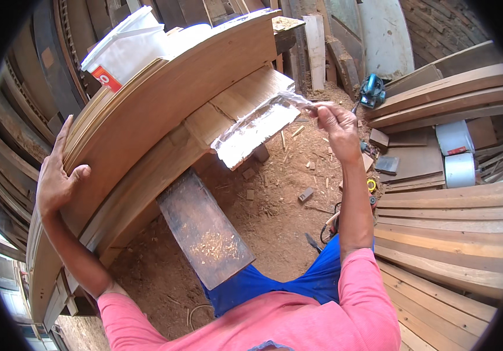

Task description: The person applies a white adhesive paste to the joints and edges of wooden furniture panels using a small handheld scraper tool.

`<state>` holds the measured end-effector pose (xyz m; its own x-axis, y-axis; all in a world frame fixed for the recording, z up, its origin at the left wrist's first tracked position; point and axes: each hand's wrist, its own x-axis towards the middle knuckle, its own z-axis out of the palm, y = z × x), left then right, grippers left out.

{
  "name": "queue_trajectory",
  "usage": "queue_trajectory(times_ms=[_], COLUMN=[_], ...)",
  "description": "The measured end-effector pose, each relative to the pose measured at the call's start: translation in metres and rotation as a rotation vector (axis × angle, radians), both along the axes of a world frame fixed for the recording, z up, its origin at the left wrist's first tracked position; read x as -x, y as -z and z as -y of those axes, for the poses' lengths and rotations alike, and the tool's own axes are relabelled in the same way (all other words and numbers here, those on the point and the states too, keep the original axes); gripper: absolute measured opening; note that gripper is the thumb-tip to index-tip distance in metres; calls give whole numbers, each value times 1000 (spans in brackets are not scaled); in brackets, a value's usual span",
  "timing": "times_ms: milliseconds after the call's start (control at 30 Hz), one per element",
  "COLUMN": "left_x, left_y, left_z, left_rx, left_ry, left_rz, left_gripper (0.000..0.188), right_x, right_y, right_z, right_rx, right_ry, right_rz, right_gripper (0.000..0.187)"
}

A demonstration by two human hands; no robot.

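A tall curved wooden panel stands on edge in front of me, with several thin sheets stacked behind it. My left hand rests on the panel's left end, thumb and fingers apart. A wooden ledge runs along the panel's near side. At the ledge's right end lies a shiny white piece, like wrinkled film or sheet. My right hand pinches the twisted end of a crumpled whitish strip along its upper edge. I cannot tell whether strip and white piece are joined, or their exact material.
A white plastic tub sits atop the panels. A dark board with wood shavings juts toward my lap. A blue power tool, two white buckets and stacked planks are on the right. Wood scraps litter the dirt floor.
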<state>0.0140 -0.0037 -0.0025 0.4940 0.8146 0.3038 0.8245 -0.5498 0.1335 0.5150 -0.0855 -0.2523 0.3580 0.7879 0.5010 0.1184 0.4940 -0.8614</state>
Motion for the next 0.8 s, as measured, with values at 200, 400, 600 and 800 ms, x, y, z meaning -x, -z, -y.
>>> queue_trajectory(times_ms=[200, 400, 600, 800], left_x=[3, 9, 7, 6], left_y=[-6, 5, -3, -3], left_z=[1, -9, 0, 2], left_rx=[-50, -61, -80, -56], left_ry=[-19, -8, -30, -29], left_rz=[-34, -49, -66, -56], left_gripper=[125, 127, 125, 126], right_x=[-8, 24, 57, 81], right_y=[-73, -136, -137, -126], right_z=[50, 80, 85, 74], right_rx=[-55, 119, 1, 102], right_ry=[141, 198, 167, 76], right_rz=[506, 1000, 893, 919], right_gripper=[18, 21, 20, 21])
